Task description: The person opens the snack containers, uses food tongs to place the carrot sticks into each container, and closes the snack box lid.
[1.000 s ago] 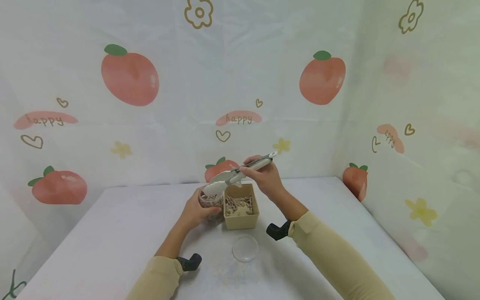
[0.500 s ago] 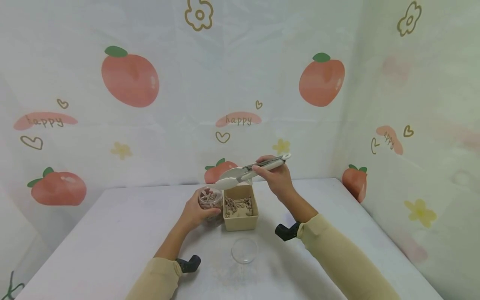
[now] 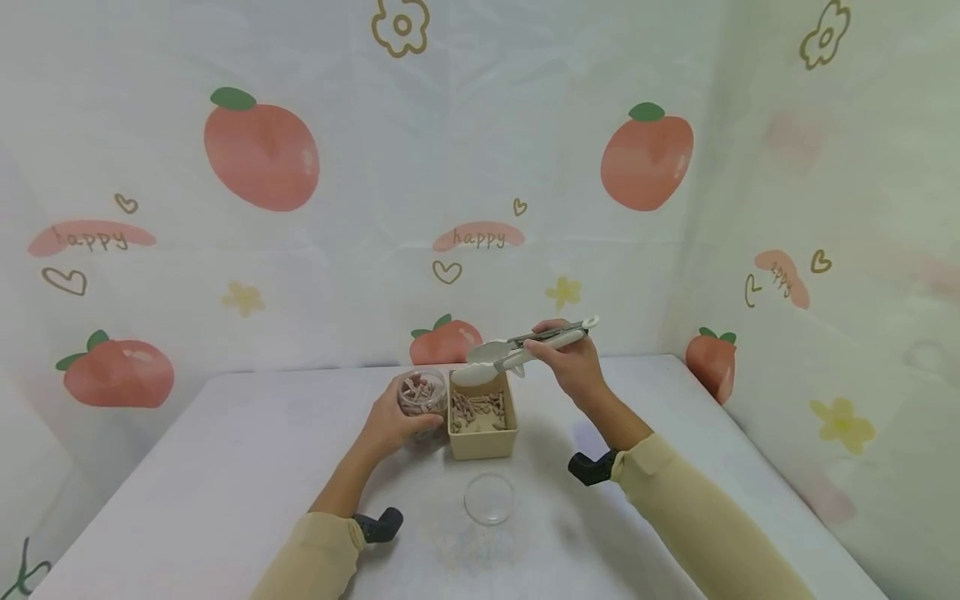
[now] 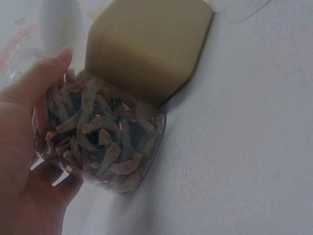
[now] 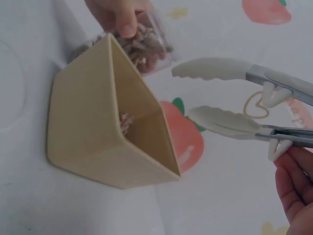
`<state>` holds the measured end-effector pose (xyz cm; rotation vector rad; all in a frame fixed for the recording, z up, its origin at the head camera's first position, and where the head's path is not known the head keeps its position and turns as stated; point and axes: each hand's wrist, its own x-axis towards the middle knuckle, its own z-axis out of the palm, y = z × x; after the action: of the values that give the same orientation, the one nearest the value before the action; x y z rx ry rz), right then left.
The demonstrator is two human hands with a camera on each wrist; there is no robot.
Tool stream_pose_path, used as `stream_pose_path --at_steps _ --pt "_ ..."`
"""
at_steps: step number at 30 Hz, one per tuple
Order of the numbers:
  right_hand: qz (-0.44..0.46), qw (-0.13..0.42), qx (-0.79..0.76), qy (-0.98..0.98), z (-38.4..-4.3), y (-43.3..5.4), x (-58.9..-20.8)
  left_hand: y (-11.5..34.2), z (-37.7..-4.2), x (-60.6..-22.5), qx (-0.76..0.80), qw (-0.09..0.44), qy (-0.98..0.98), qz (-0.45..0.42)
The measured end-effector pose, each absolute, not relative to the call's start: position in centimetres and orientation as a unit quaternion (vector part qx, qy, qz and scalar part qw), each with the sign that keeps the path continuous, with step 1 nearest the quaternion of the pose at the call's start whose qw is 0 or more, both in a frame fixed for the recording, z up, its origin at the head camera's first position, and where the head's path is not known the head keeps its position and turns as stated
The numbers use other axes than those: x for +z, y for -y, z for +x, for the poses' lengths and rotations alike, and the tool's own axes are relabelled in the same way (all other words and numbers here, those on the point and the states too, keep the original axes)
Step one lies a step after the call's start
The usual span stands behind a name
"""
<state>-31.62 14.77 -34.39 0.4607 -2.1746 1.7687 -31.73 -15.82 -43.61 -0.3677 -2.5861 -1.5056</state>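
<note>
My left hand (image 3: 388, 423) grips a clear jar (image 3: 422, 395), standing on the table beside a beige box. Brown dried strips (image 4: 102, 132) show through the jar's wall in the left wrist view, with my thumb near its top. My right hand (image 3: 572, 365) holds white and grey tongs (image 3: 475, 374) by their handles above the box (image 3: 483, 446). In the right wrist view the scalloped heads of the tongs (image 5: 215, 68) stand spread, with nothing between them. More brown pieces (image 3: 477, 407) lie on the bottom of the box.
A round clear lid (image 3: 489, 500) lies on the white table (image 3: 225, 500) in front of the box. Behind and to the right hang white sheets (image 3: 465, 108) printed with fruit, flowers and hearts.
My right hand has moved right with the tongs, from the jar's mouth to over the box. My left hand still holds the jar in the same place.
</note>
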Motion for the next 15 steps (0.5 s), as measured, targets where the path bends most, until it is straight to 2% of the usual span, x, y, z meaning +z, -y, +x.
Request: stream_pose_path --at_steps 15 --pt "0.176 0.105 0.625 0.753 -31.4 -14.6 -37.8 15.7 -31.8 -43.6 -0.497 0.073 0.856 -0.122"
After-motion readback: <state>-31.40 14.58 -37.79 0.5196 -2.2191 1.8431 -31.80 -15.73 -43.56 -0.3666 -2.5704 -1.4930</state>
